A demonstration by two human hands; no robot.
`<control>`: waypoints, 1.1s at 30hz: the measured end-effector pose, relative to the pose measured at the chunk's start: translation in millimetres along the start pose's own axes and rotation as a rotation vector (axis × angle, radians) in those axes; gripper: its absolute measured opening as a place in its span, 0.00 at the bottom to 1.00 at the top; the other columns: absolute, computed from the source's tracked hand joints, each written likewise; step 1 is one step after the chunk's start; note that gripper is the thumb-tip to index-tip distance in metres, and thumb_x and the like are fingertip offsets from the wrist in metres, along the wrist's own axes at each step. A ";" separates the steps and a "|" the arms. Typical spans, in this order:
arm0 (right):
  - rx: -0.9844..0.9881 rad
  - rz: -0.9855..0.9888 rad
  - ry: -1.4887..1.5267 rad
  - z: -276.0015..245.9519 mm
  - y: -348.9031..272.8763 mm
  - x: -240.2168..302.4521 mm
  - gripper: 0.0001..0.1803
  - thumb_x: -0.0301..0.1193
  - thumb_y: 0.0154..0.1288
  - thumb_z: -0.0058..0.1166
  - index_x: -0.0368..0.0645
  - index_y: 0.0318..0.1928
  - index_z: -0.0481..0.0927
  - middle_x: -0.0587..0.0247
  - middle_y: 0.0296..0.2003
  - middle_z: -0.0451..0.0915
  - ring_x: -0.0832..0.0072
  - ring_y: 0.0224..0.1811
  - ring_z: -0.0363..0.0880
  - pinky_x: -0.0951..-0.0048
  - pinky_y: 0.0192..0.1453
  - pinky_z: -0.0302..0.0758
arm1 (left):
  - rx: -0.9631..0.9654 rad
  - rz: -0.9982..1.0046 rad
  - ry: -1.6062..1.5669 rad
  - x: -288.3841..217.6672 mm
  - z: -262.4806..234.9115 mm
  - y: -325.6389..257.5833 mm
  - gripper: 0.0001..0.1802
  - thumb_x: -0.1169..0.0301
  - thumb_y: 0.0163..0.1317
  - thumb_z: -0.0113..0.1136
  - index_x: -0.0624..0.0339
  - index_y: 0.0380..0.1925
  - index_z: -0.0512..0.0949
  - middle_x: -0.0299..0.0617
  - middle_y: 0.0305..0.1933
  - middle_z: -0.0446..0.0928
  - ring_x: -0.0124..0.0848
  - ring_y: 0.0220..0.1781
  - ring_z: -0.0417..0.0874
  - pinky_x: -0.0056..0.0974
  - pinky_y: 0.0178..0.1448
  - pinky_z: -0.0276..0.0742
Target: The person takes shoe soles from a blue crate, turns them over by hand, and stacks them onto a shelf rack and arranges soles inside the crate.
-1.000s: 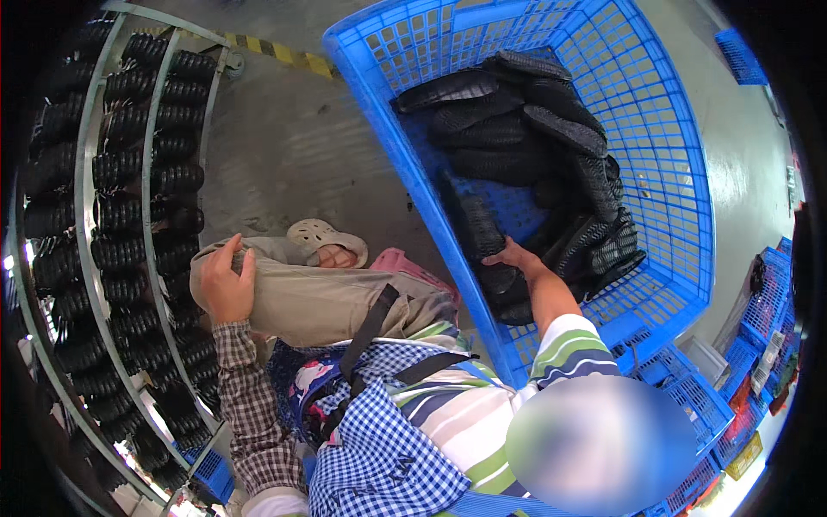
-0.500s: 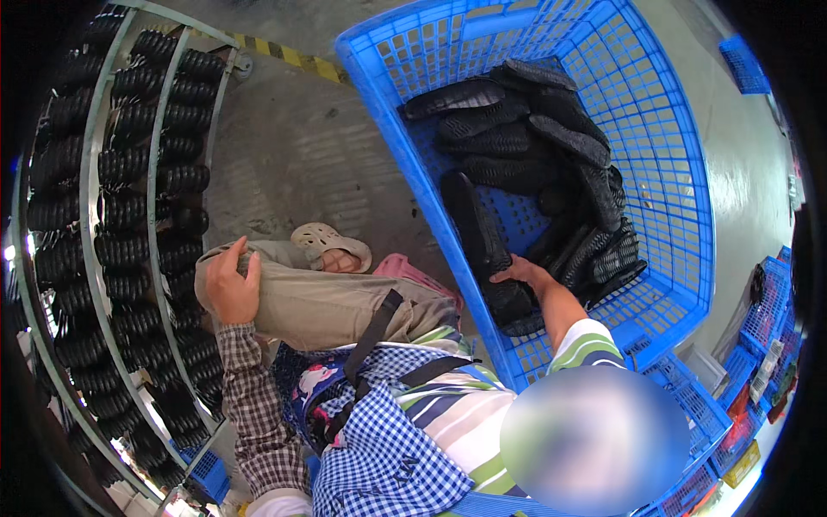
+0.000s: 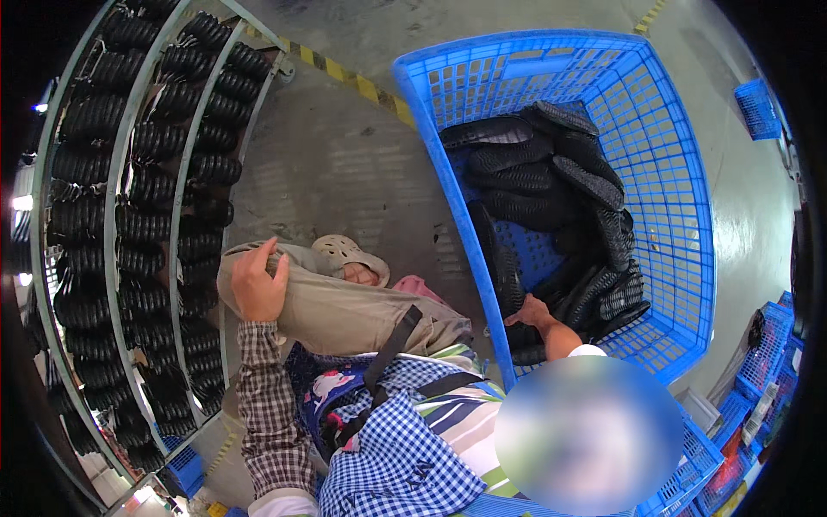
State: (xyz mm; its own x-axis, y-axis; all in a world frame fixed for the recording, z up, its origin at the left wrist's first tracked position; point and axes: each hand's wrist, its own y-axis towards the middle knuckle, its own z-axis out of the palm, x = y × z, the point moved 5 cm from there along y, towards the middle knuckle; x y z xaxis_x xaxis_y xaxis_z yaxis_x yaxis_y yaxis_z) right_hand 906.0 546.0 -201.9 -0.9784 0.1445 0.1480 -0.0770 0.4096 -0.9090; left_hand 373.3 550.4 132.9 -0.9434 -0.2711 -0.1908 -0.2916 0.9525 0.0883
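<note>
My left hand (image 3: 258, 283), at the end of a checked sleeve, lies open over the raised knee of my khaki trousers (image 3: 345, 306), thumb and fingers apart, with nothing in it. My right arm reaches into a large blue plastic basket (image 3: 452, 185). There my right hand (image 3: 536, 312) is closed at the near end of a long black shoe sole (image 3: 497, 258), which leans along the basket's left wall. Its fingertips are partly hidden. More black shoe soles (image 3: 525, 177) with ridged treads lie heaped at various angles in the basket.
On the left stands a metal rack (image 3: 112, 198) packed with rows of black soles (image 3: 142, 177). Yellow-and-black tape (image 3: 345, 76) crosses the floor. A small blue basket (image 3: 756, 109) sits far right; several more blue baskets (image 3: 765, 336) stand at the lower right.
The whole scene has shifted right and slightly down in the view. My left hand remains over the knee, and my right hand stays by the same sole in the basket.
</note>
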 end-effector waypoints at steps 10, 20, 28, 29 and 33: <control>0.038 -0.056 0.778 27.6 -12.4 11.5 0.34 0.31 0.36 0.74 0.33 0.49 0.79 0.55 0.40 0.84 0.63 0.45 0.83 0.62 0.54 0.77 | -0.013 -0.050 0.007 1.4 -10.6 1.3 0.18 0.66 0.55 0.65 0.56 0.47 0.81 0.43 0.41 0.82 0.42 0.45 0.80 0.45 0.55 0.72; -0.283 -0.297 1.081 -82.4 -56.4 -10.9 0.29 0.18 0.39 0.65 0.37 0.49 0.80 0.59 0.43 0.83 0.65 0.42 0.82 0.65 0.51 0.77 | -0.153 0.033 -0.157 -6.8 -10.3 2.7 0.19 0.64 0.55 0.63 0.61 0.46 0.80 0.49 0.39 0.83 0.46 0.44 0.81 0.47 0.53 0.74; -1.106 -0.638 0.205 -307.7 -231.9 158.6 0.31 0.24 0.41 0.68 0.41 0.51 0.74 0.50 0.37 0.82 0.51 0.40 0.81 0.63 0.48 0.76 | -0.267 -0.123 -0.791 8.0 -19.3 -12.3 0.20 0.67 0.61 0.62 0.61 0.52 0.78 0.46 0.44 0.83 0.39 0.46 0.83 0.43 0.54 0.75; -1.110 -0.663 0.184 -317.2 -258.1 188.8 0.29 0.25 0.42 0.68 0.40 0.49 0.74 0.48 0.38 0.81 0.48 0.42 0.80 0.61 0.48 0.75 | -0.215 -0.180 -1.041 8.9 -15.1 -15.6 0.20 0.66 0.63 0.61 0.60 0.54 0.77 0.45 0.46 0.83 0.36 0.47 0.84 0.42 0.55 0.76; -1.238 -1.334 -0.217 -307.9 -345.6 322.4 0.22 0.27 0.46 0.65 0.37 0.43 0.74 0.47 0.45 0.82 0.50 0.47 0.81 0.59 0.53 0.75 | -0.023 -0.205 -1.761 1.6 -9.9 -28.9 0.27 0.56 0.68 0.56 0.60 0.62 0.71 0.46 0.55 0.79 0.36 0.54 0.81 0.43 0.61 0.74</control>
State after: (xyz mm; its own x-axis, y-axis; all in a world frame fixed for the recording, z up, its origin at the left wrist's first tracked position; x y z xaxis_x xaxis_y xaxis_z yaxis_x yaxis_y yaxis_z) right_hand 676.2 728.4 280.0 -0.4029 -0.8616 0.3088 -0.6631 0.5073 0.5504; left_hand 378.7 521.1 139.7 0.3713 0.0966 -0.9235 -0.3890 0.9193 -0.0602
